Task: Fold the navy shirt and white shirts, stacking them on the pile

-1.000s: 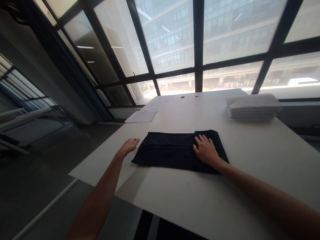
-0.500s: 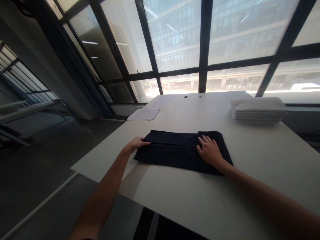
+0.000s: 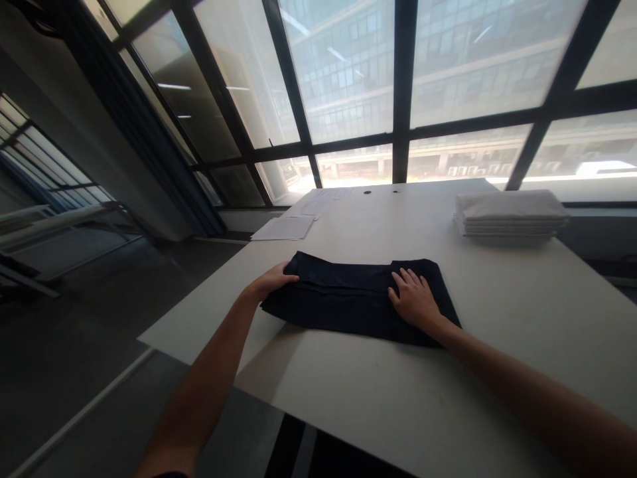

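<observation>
A folded dark navy cloth garment (image 3: 343, 299) lies lengthwise across the white table; its exact kind is not clear. Its left end is pinched by my left hand (image 3: 273, 280), with the thumb on top and the other fingers mostly hidden beneath the fabric. That end is raised a little off the tabletop, and a shadow falls below it. My right hand (image 3: 413, 299) rests palm down on the right part of the garment, fingers stretched out and slightly spread. A crease runs along the middle of the fabric between both hands.
The white table (image 3: 348, 378) reaches back to large windows. At the back right stands a stack of folded white cloth (image 3: 507, 216). White paper sheets (image 3: 282, 228) lie at the left edge. Dark floor (image 3: 89, 325) shows to the left.
My left hand has lifted the garment's left end slightly, and its far left corner now stands higher. My right hand stays flat on the fabric. The view has shifted slightly.
</observation>
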`<action>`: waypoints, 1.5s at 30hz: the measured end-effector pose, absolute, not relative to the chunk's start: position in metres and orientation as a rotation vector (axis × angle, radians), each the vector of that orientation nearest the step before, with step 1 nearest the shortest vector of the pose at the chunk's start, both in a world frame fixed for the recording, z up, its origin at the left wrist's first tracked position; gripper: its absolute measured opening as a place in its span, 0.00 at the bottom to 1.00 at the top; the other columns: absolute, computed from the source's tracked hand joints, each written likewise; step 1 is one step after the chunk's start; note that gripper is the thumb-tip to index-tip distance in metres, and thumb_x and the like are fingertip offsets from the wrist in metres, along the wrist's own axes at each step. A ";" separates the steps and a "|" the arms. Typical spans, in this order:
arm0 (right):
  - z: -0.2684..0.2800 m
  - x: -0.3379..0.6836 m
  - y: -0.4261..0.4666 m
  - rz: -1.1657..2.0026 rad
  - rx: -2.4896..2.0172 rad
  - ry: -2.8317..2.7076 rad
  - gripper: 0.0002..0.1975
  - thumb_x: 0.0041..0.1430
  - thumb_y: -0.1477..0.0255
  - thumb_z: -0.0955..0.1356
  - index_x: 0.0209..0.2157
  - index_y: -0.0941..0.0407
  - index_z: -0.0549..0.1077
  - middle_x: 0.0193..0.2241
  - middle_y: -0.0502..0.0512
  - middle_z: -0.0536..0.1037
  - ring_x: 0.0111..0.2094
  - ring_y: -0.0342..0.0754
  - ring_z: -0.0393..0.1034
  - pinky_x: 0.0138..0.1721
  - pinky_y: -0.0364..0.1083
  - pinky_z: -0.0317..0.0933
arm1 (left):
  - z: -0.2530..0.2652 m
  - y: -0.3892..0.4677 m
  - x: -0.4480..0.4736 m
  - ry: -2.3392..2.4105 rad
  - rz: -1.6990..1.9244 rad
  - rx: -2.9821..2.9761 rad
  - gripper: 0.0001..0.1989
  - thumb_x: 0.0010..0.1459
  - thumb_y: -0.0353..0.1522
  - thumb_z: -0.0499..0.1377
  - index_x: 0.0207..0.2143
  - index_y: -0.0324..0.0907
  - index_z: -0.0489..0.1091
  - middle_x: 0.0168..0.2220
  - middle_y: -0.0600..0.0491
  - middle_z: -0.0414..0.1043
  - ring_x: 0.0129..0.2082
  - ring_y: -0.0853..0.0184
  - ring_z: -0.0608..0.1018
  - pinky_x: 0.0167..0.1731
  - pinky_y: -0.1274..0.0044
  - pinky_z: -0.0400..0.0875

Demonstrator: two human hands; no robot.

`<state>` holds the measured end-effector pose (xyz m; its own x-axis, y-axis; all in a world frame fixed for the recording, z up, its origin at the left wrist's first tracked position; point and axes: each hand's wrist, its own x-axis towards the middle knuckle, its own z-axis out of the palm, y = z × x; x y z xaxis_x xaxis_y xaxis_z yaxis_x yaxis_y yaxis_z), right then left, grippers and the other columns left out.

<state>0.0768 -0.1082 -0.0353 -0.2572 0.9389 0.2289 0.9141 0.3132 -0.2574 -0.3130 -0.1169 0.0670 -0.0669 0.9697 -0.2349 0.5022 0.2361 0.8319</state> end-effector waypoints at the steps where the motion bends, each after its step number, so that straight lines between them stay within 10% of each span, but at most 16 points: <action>1: -0.035 0.077 -0.108 0.103 -1.657 -2.250 0.29 0.70 0.61 0.57 0.67 0.60 0.63 0.68 0.65 0.59 0.70 0.60 0.48 0.68 0.62 0.40 | 0.073 -0.115 -0.308 1.707 0.725 1.459 0.40 0.43 0.42 0.72 0.57 0.39 0.69 0.53 0.42 0.77 0.50 0.48 0.79 0.46 0.67 0.76; 8: -0.033 0.077 -0.109 0.108 -1.658 -2.255 0.29 0.70 0.61 0.58 0.67 0.60 0.63 0.68 0.66 0.60 0.70 0.61 0.48 0.68 0.61 0.40 | 0.093 -0.102 -0.220 1.574 0.642 1.869 0.42 0.50 0.28 0.62 0.69 0.42 0.58 0.66 0.44 0.62 0.61 0.52 0.71 0.55 0.71 0.70; 15: -0.032 0.077 -0.110 0.089 -1.653 -2.245 0.28 0.70 0.62 0.58 0.66 0.60 0.63 0.68 0.65 0.60 0.69 0.60 0.50 0.68 0.61 0.42 | 0.025 -0.105 -0.138 1.455 0.471 1.844 0.39 0.60 0.34 0.60 0.71 0.40 0.52 0.53 0.40 0.73 0.32 0.64 0.80 0.32 0.71 0.79; 21: -0.030 0.077 -0.110 0.148 -1.655 -2.249 0.30 0.70 0.61 0.58 0.67 0.61 0.62 0.69 0.65 0.59 0.70 0.61 0.47 0.68 0.61 0.40 | -0.001 -0.099 -0.159 1.560 0.694 2.343 0.22 0.67 0.34 0.52 0.61 0.39 0.69 0.63 0.43 0.68 0.64 0.56 0.68 0.65 0.62 0.60; 31: -0.028 0.092 -0.099 0.282 -1.539 -2.369 0.38 0.59 0.68 0.65 0.69 0.61 0.57 0.71 0.64 0.52 0.72 0.59 0.41 0.69 0.62 0.35 | -0.029 -0.122 -0.140 1.773 0.323 2.501 0.28 0.71 0.46 0.44 0.69 0.48 0.58 0.72 0.49 0.52 0.72 0.49 0.52 0.67 0.51 0.44; 37: -0.012 0.125 -0.101 0.218 -1.538 -2.377 0.35 0.58 0.70 0.66 0.67 0.63 0.62 0.66 0.68 0.62 0.68 0.59 0.53 0.66 0.55 0.49 | -0.035 -0.137 -0.107 1.857 0.271 2.291 0.38 0.66 0.52 0.49 0.69 0.37 0.57 0.72 0.34 0.44 0.70 0.27 0.41 0.59 0.35 0.42; 45: 0.015 0.113 -0.130 0.086 -1.875 -2.321 0.12 0.64 0.74 0.63 0.42 0.60 0.76 0.42 0.65 0.77 0.42 0.56 0.76 0.42 0.48 0.65 | -0.025 -0.115 -0.086 1.482 0.321 2.565 0.29 0.70 0.41 0.46 0.69 0.40 0.57 0.72 0.42 0.50 0.72 0.53 0.51 0.68 0.55 0.46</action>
<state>0.1129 -0.1296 0.0153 -0.2036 0.9754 0.0851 0.9664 0.2141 -0.1424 -0.0862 -0.1153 -0.0247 0.4855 0.8680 0.1043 0.8332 -0.4956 0.2453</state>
